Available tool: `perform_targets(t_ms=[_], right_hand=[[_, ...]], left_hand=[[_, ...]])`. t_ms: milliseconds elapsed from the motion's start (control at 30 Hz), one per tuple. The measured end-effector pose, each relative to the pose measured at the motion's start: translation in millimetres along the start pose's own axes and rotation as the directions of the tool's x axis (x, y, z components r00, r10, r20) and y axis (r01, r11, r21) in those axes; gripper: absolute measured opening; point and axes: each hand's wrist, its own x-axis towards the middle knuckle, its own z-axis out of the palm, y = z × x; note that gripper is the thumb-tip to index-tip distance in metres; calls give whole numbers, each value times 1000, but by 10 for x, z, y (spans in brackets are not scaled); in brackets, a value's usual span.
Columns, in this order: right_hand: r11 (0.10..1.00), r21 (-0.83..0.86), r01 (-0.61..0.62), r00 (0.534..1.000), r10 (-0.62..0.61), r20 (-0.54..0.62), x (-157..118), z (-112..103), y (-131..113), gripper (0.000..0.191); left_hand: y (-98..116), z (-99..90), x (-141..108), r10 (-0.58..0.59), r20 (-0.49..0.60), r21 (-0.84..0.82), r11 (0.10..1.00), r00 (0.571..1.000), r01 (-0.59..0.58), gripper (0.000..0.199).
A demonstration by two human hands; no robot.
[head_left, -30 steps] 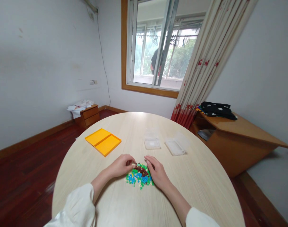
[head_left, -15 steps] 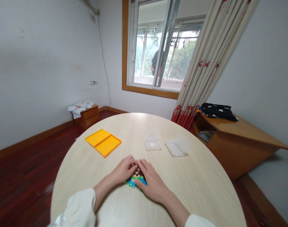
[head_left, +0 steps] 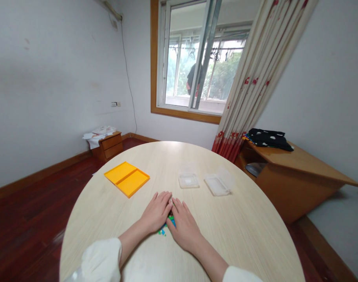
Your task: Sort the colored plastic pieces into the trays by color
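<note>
Small coloured pieces (head_left: pixel 171 222), blue, green and brown, lie in a pile on the round table, mostly hidden under my hands. My left hand (head_left: pixel 158 210) rests flat over the pile's left side with its fingers stretched out. From the right, my right hand (head_left: pixel 184 224) lies over the other side, fingers extended and thumb toward the left hand. The fingertips of both hands come close together at the far side of the pile. A few loose blue and green pieces (head_left: pixel 162 232) show on the near side. Neither hand grips anything that I can see.
An opened yellow case (head_left: pixel 128 179) lies at the left on the pale round table (head_left: pixel 167 156). Two clear plastic boxes (head_left: pixel 188 181) with raised lids stand beyond my right hand. A wooden desk (head_left: pixel 296 172) with folded black cloth (head_left: pixel 268 139) is at the right. A person (head_left: pixel 192 80) is outside the window.
My left hand has flattened and moved over the pile, and both hands have come closer together. Much more of the pieces is now covered. The view has shifted slightly.
</note>
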Motion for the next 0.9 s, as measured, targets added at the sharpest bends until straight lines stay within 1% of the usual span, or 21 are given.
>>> perform_targets(t_ms=[100, 167, 200, 267, 400, 467, 567, 667, 700, 767, 833, 900], right_hand=[[998, 60, -36, 997, 39, -61, -30, 20, 57, 57], [995, 63, -83, 992, 88, -94, -71, 37, 98, 58], [994, 47, -100, 991, 104, -88, -90, 45, 113, 58], [994, -3, -105, 994, 105, -40, -113, 52, 125, 56], [995, -71, -69, 997, 72, 42, -87, 27, 88, 55], [994, -89, -61, 996, 67, 62, -64, 7, 61, 55], [993, -103, -61, 994, 69, 80, -45, -7, 37, 55], [993, -96, -74, 995, 80, 59, -43, 10, 43, 54], [992, -92, -86, 995, 89, 35, -49, 18, 56, 54], [989, -91, -118, 992, 114, -44, -86, 28, 98, 58], [983, -112, -143, 979, 124, -161, -176, 26, 165, 63], [977, -158, -144, 951, 93, -295, -332, 16, 248, 65]], left_hand=[[20, 26, -83, -93, -55, -67, 994, 994, 89, 53], [65, 49, -182, -113, -56, -65, 992, 992, 109, 59], [96, 60, -229, -93, -36, -51, 995, 995, 91, 62], [167, 72, -290, -75, -1, -20, 997, 997, 75, 65], [277, 64, -250, -59, 66, 35, 998, 996, 57, 65], [296, 62, -203, -50, 75, 41, 998, 996, 47, 64], [288, 81, -174, -35, 46, 24, 999, 998, 34, 61], [256, 110, -193, -32, -23, 17, 999, 999, 32, 57], [241, 115, -206, -30, -67, 23, 999, 997, 32, 55], [206, 105, -247, 1, -194, 58, 998, 981, 11, 54], [169, 64, -325, 73, -342, 130, 991, 937, -29, 57], [134, -6, -457, 142, -452, 219, 975, 881, -45, 64]])
